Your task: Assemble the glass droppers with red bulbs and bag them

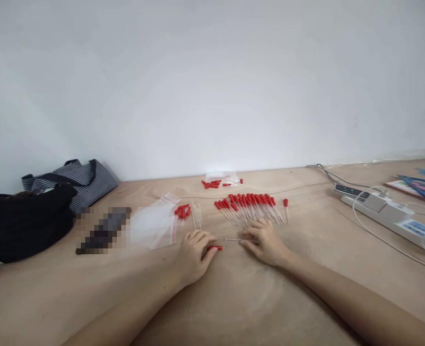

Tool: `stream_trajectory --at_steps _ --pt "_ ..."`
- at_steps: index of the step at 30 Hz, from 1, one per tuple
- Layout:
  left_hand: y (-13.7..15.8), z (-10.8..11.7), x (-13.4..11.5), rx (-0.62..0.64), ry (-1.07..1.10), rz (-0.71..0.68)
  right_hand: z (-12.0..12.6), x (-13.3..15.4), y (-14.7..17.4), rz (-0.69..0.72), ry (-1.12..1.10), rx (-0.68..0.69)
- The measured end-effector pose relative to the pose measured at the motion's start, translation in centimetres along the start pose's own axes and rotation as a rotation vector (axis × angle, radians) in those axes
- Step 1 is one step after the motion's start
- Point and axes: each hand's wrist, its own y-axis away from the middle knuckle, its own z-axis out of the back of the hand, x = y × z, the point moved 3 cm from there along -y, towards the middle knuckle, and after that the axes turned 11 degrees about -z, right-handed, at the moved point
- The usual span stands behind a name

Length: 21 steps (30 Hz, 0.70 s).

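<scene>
One red bulb (217,248) pinched in left fingers (209,256), clear tube (231,240) held by right fingers (249,247), ends apart

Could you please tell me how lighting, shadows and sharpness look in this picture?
Head view: soft light on the wall, shadow beneath the right arm; head view: a dark object at left is pixelated; head view: the clear tube at the right hand looks soft and faint.

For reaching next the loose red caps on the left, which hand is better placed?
Probably the left hand: it is nearer to those loose red caps, though it holds one red cap. The right hand is farther, holding a clear tube.
</scene>
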Motion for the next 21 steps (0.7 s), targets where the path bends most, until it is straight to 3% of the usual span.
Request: stream_trajectory --at_steps 12,21 --pt "-0.4 -0.7 0.1 -0.041 -0.014 -0.003 -0.8 0.2 0.7 0.059 -0.081 -0.156" --pt "-0.2 -0.5 -0.2 -0.037 -0.009 0.05 -0.2 1.8 1.5 0.099 -0.229 -0.126"
